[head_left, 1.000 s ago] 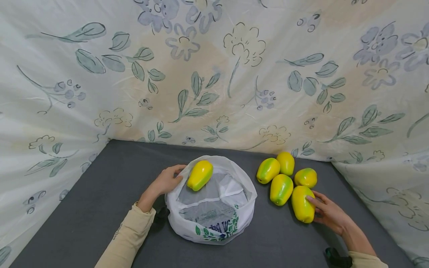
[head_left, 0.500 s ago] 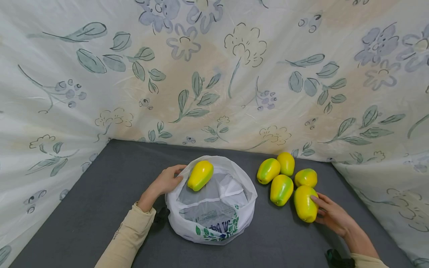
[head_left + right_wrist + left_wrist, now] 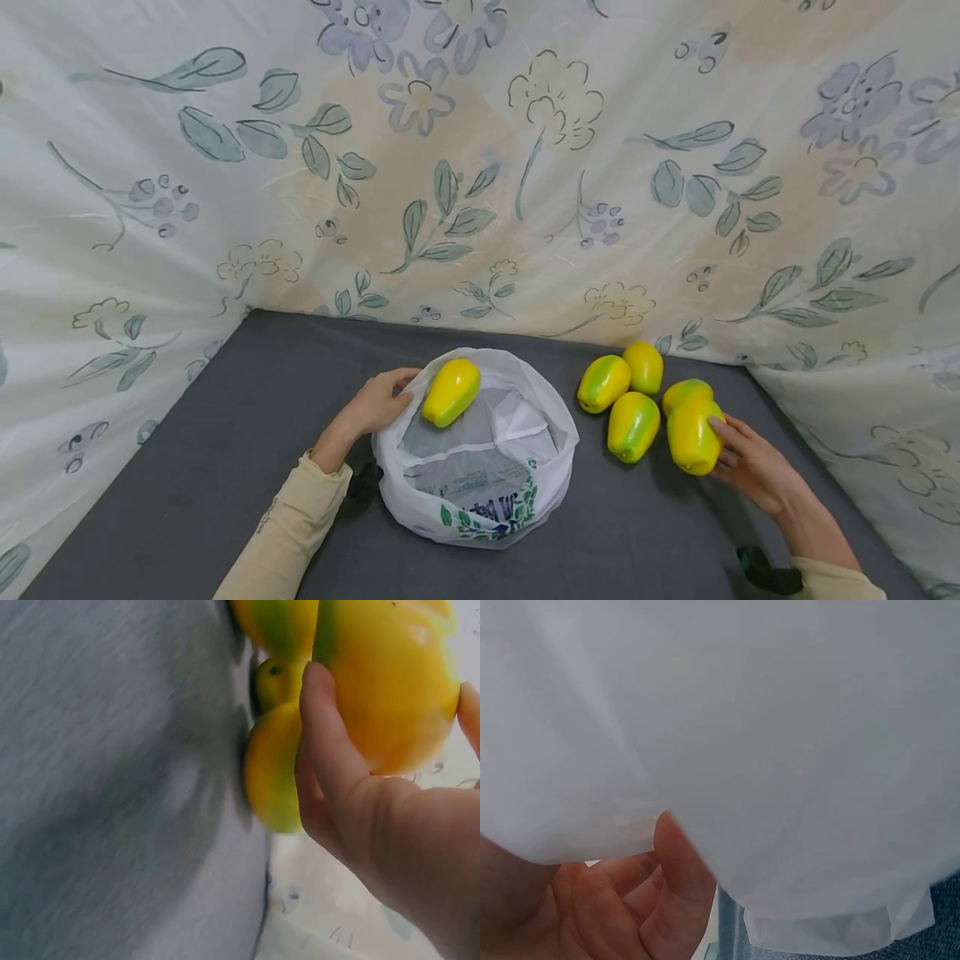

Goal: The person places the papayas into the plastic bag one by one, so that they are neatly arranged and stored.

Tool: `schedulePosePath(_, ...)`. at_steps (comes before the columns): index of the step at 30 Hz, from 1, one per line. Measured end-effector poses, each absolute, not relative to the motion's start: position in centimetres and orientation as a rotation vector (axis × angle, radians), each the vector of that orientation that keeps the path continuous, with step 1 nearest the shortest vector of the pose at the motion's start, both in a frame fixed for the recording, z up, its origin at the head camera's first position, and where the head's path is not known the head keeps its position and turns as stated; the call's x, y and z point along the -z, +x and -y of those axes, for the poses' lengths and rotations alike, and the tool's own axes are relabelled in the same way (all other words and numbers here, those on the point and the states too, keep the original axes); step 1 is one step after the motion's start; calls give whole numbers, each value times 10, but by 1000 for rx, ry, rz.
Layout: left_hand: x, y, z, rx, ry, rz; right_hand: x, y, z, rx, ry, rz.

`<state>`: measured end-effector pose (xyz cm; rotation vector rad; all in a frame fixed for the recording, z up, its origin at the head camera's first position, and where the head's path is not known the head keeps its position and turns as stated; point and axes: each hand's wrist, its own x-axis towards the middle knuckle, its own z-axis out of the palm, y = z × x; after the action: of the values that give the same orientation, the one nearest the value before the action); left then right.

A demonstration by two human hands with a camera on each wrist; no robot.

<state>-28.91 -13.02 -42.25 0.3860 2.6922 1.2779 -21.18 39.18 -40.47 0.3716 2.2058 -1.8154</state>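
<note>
My right hand [image 3: 759, 468] grips a yellow-green papaya [image 3: 693, 437] by its right side, thumb on top and fingers beneath; in the right wrist view this papaya [image 3: 390, 690] is held up off the grey cloth. It overlaps another papaya [image 3: 686, 390] behind it in the head view. On the left, my left hand [image 3: 378, 403] pinches the rim of a white plastic bag [image 3: 405, 508], whose mouth is spread wide. The bag's white film [image 3: 765, 750] fills most of the left wrist view and hides some of the fingers. One papaya [image 3: 452, 393] lies inside the bag near its left rim.
Three more papayas sit close together right of the bag: one at left [image 3: 603, 384], one at the back [image 3: 643, 367] and one in front [image 3: 633, 427]. Dark grey cloth [image 3: 187, 500] covers the table. A flowered curtain [image 3: 480, 167] rises behind and along both sides.
My right hand has lifted the front right papaya off the cloth and moved it slightly right and away from me. My left hand has stayed at the bag's rim.
</note>
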Motion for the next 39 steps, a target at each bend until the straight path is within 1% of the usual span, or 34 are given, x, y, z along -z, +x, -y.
schedulePosePath(11,422,-289,129,-1275,362,-2688,381,-225,-353,1866,215,-2203)
schedulePosePath(18,419,-289,128,-1274,381,-2690,374,-234,-329,1854,128,-2189)
schedulePosePath(24,420,-289,127,-1268,382,-2687,369,-241,-308,1876,120,-2133)
schedulePosePath(32,420,-290,128,-1282,366,-2677,363,-251,-276,1916,207,-2047)
schedulePosePath(39,420,-288,130,-1290,355,-2674,363,-256,-254,1914,159,-2015)
